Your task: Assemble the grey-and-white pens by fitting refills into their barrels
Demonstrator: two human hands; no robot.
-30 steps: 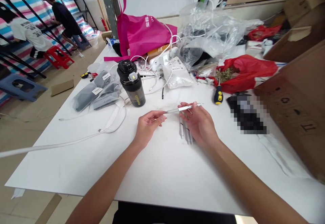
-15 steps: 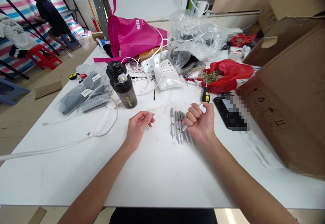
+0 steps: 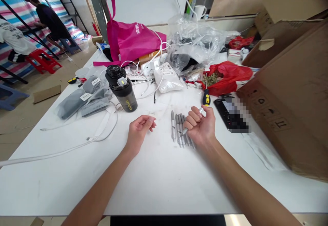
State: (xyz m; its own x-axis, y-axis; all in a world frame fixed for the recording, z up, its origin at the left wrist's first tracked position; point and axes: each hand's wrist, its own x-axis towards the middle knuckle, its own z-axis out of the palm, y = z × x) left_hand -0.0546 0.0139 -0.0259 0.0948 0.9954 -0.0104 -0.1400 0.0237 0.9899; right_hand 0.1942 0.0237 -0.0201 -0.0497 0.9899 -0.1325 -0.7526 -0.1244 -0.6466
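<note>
Silver and white, one pen [image 3: 183, 132] runs through my right hand [image 3: 201, 125], whose fingers are folded tight around it. Its grey end pokes out on the little-finger side, over the row of pens [image 3: 178, 130], and its pale end shows by my thumb. Those pens lie side by side on the worktop [image 3: 153, 185], the leftmost a little apart from the rest and some partly hidden by my hand. My left hand [image 3: 139, 130] is to the left of the row, its fingers curled in narrow with the thumb close against the forefinger; I cannot tell whether it touches the worktop.

Just past my right hand lies a screwdriver [image 3: 206, 97], its shaft pointing to a red bag [image 3: 230, 79] that gapes open around dried bits. A black case [image 3: 224, 115], partly blurred out, lies between my right hand and a cardboard box [image 3: 282, 116]. Beyond my left hand a dark bottle [image 3: 121, 89] stands upright, with grey packs [image 3: 71, 103] to its left. Farther back are a white packet [image 3: 169, 79], a pink bag [image 3: 138, 39] and heaped clear plastic [image 3: 205, 36].
</note>
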